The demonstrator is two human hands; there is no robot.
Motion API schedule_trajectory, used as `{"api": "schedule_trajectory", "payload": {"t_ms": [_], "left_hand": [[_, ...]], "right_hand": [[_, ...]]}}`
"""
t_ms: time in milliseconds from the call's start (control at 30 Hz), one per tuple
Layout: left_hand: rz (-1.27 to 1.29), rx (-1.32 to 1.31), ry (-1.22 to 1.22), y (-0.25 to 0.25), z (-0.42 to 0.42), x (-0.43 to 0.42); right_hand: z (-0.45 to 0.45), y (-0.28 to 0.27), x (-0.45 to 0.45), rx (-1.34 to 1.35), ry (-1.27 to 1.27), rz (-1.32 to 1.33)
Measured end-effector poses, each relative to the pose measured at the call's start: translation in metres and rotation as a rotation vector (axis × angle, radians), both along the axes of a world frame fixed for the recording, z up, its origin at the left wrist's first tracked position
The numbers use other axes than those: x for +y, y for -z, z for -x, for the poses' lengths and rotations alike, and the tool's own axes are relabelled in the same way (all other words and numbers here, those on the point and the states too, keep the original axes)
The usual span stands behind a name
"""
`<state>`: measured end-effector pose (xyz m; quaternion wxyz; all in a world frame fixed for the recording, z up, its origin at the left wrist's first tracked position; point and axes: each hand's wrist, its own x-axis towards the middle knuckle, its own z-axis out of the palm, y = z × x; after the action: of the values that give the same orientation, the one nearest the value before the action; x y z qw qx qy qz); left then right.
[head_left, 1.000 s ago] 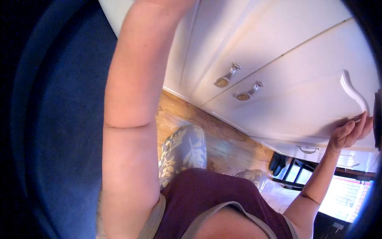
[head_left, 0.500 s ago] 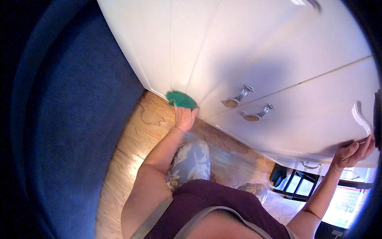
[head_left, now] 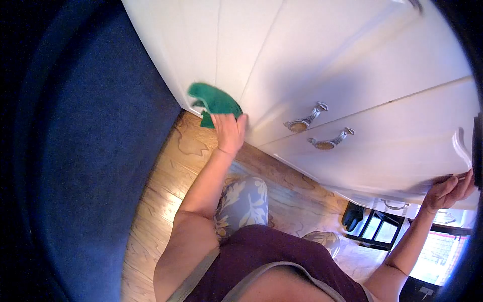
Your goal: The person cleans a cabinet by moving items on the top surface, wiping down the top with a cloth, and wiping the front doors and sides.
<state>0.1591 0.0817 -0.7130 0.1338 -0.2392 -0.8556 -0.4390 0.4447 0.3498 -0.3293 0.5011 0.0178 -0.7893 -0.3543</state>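
Observation:
In the head view my left hand [head_left: 229, 132] has its fingers closed on a green cloth [head_left: 214, 100]. The cloth lies against the lower part of a white cabinet [head_left: 226, 55], close to its bottom edge, and one flap hangs loose on the left. At the far right my right hand [head_left: 448, 191] leans on the cabinet front below a curved molding, fingers stretched out and the fingertips partly out of sight. Two ornate metal handles, an upper one [head_left: 307, 118] and a lower one [head_left: 332, 140], sit on the doors between my hands.
A dark blue surface [head_left: 95, 151] borders the cabinet on the left. Wood-look flooring [head_left: 156, 211] lies below, with my knee in patterned trousers [head_left: 244, 206] over it. Dark shoes [head_left: 353, 216] and a black-framed rack [head_left: 380, 229] stand at the lower right.
My left hand has moved the green cloth upward and slightly left across the cabinet front, and more of the cloth shows. My right hand stays in nearly the same place.

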Motion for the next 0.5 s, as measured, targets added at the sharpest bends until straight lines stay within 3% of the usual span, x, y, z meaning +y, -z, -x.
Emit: {"api": "schedule_trajectory", "payload": {"t_ms": [33,133,267,367,500], "left_hand": [[0.082,-0.072,0.056,0.007,-0.007,-0.004],[-0.015,0.041,0.011,0.008,-0.018,0.000],[-0.072,-0.048,-0.013,-0.024,-0.008,0.004],[0.066,-0.032,0.051,0.015,-0.027,-0.006],[-0.024,-0.031,0.043,-0.013,-0.022,-0.001]], "right_hand": [[-0.001,0.000,0.001,0.003,-0.010,0.006],[-0.003,0.000,0.004,0.013,-0.010,-0.006],[-0.002,0.001,0.003,0.001,-0.011,-0.018],[-0.002,-0.002,0.000,-0.016,-0.006,-0.027],[-0.004,0.004,0.005,0.040,-0.036,0.035]]}}
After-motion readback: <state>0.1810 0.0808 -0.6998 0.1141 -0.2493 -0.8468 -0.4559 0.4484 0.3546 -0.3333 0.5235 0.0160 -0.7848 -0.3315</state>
